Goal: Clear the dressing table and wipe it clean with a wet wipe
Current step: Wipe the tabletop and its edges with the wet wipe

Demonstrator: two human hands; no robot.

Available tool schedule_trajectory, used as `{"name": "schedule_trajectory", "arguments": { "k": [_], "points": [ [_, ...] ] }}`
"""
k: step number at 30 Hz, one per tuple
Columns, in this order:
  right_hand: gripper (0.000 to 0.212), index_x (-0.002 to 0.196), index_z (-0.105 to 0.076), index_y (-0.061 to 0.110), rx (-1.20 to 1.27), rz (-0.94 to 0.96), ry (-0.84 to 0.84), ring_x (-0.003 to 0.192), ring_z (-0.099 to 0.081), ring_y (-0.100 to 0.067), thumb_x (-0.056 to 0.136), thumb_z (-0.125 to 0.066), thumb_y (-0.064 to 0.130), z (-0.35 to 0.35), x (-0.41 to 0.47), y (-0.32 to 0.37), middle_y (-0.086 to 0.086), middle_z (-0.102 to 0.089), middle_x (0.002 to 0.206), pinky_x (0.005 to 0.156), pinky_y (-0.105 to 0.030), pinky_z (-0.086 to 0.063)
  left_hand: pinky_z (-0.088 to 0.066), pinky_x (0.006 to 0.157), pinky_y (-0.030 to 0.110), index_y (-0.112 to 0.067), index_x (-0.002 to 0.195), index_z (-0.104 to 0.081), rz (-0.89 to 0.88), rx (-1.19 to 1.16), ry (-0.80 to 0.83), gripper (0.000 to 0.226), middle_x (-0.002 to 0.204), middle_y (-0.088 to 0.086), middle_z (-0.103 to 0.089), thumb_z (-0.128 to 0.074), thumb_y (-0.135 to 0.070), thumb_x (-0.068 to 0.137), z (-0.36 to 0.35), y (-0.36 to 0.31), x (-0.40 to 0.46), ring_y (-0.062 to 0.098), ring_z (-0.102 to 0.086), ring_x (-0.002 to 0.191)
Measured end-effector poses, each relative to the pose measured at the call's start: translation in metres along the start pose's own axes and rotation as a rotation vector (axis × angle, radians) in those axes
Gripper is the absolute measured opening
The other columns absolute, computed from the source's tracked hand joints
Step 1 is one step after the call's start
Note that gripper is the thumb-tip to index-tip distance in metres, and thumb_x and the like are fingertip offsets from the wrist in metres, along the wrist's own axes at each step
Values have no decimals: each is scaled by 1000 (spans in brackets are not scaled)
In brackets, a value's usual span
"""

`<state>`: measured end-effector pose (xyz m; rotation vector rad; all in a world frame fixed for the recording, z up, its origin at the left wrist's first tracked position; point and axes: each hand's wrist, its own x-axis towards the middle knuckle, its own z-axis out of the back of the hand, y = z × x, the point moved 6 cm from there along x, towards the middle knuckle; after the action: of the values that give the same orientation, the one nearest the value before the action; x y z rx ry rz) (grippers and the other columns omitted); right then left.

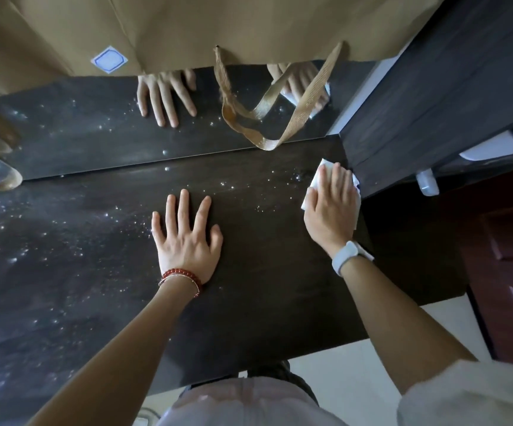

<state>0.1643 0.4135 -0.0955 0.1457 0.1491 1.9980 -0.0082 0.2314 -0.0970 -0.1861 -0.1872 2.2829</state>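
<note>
Dark wood-grain table (249, 287) fills most of the view, seen from above. Surface carries scattered pale specks and droplets, densest on the left half and in a band near the back edge.

Left hand (186, 241): flat on the table near the middle, palm down, fingers straight and spread. Grip apart, holding nothing. Red bead bracelet (181, 276) on the wrist.

Right hand (332, 207): palm down at the table's right rear corner, fingers straight and close together, pressing a white wet wipe (324, 167) against the surface. The wipe lies under the palm and fingers; its edges show beyond the fingertips, to the left of the hand and along its right side. Grip not clamped on it, only pressing flat. White wristband (349, 256) on that wrist.

Mirror (95, 133) stands along the table's back edge and reflects both hands and the speckled surface. A brown paper bag (187, 26) covers the mirror's upper part, with a small blue-bordered white label (108, 59) on it; a woven tan handle (267, 118) hangs down from the bag in front of the glass, its loop reaching the table's back edge.

Dark panel (433, 87) rises at the table's right. Reddish-brown door (510, 256) further right. Pale floor (356, 379) shows below the table's front edge.
</note>
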Motion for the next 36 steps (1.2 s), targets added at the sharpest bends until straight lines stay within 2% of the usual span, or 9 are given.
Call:
{"name": "schedule_trajectory", "arguments": {
  "k": [4,7,11,15,17,23,27,31,36],
  "points": [
    [57,140,-32,3,-17,35,71,134,-31,-38,93,-24,34,5,-50,-8,-24,-33,145,110,-50,-25,-9,111,52,-26,135,-36,12,8,10,56,150,11,-26,-26,-44,83,2,0,1,29,-16,139],
    [59,139,-34,0,12,58,88,134,-32,-37,92,-20,34,5,-12,-8,-24,-34,144,110,-48,-26,-9,111,52,-26,135,-37,16,15,0,57,149,11,-28,-26,-45,83,2,0,1,29,-17,139],
    [62,144,-20,4,48,20,130,141,-18,-29,90,-16,35,-2,45,5,-16,-20,152,115,-37,-11,-10,111,51,-26,134,-40,26,11,-6,57,148,12,-31,-26,-45,82,4,1,1,29,-19,138],
    [60,138,-35,-2,8,-9,62,133,-34,-33,92,-23,34,8,0,3,-21,-38,143,111,-43,-25,-9,112,51,-26,134,-39,27,14,13,58,148,11,-30,-25,-46,82,6,-1,1,29,-17,139],
    [61,136,-37,-4,7,-10,111,131,-37,-34,90,-22,34,9,-15,-5,-23,-40,141,109,-43,-27,-10,111,51,-25,134,-39,35,15,22,58,147,12,-31,-25,-47,81,7,-1,1,29,-18,138],
    [66,142,-22,-4,81,5,150,138,-24,-33,87,-21,33,9,47,10,-23,-24,149,115,-40,-14,-11,111,50,-25,133,-41,36,28,8,57,146,12,-34,-27,-46,81,7,-1,1,29,-21,138],
    [64,134,-36,-8,38,-36,113,130,-39,-38,87,-26,33,15,4,0,-27,-39,140,109,-45,-28,-9,111,49,-25,133,-40,35,32,21,58,146,11,-33,-26,-46,81,6,-1,1,28,-20,138],
    [65,135,-33,-10,-18,-123,238,129,-34,-38,86,-47,32,19,-6,3,-28,-35,142,108,-45,-25,-8,111,48,-25,132,-42,48,33,20,58,146,11,-34,-27,-46,81,7,-1,0,28,-20,138],
    [60,125,-47,-6,-43,-48,112,121,-41,-40,76,-59,27,26,-5,5,-24,-43,133,101,-49,-36,-10,111,49,-23,131,-43,49,31,10,58,145,12,-35,-27,-45,80,9,-2,1,29,-22,137]
  ]
}}
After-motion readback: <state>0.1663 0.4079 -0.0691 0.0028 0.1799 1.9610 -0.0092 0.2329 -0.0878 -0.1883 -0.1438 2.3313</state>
